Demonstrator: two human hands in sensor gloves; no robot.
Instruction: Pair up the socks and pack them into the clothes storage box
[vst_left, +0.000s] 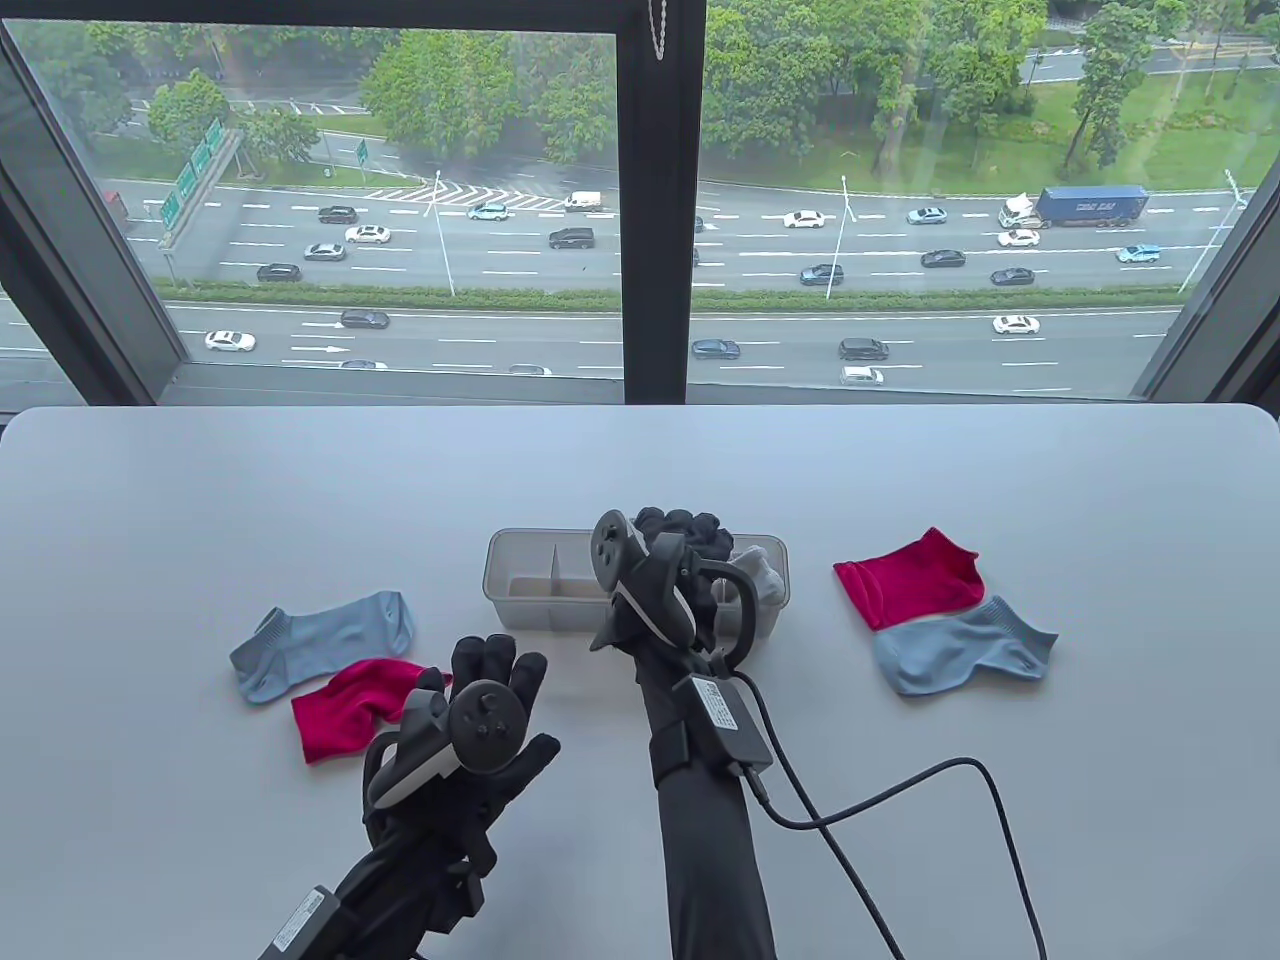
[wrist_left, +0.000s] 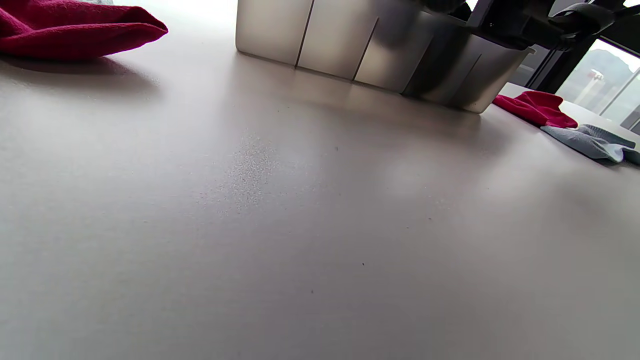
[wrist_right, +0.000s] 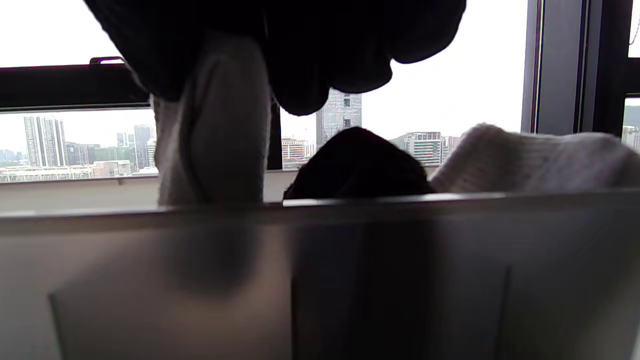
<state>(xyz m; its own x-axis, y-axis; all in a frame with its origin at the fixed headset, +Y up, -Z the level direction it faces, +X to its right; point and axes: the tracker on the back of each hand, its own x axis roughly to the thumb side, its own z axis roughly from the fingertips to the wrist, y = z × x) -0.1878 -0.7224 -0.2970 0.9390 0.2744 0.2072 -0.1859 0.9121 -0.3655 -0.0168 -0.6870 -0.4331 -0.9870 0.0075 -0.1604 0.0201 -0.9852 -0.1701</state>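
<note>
nearest me, my left hand (vst_left: 478, 722) hovers over the bench (vst_left: 200, 850) with fingers spread, holding nothing. beyond it lie a red sock (vst_left: 345, 705) and a blue sock (vst_left: 320, 643), unpaired. my right hand (vst_left: 680, 560) pinches a white sock (wrist_right: 212, 125) into the storage box (vst_left: 530, 590). right of it, another red sock (vst_left: 908, 578) and blue sock (vst_left: 960, 645) wait. i judge one pair nearly packed, two left.
</note>
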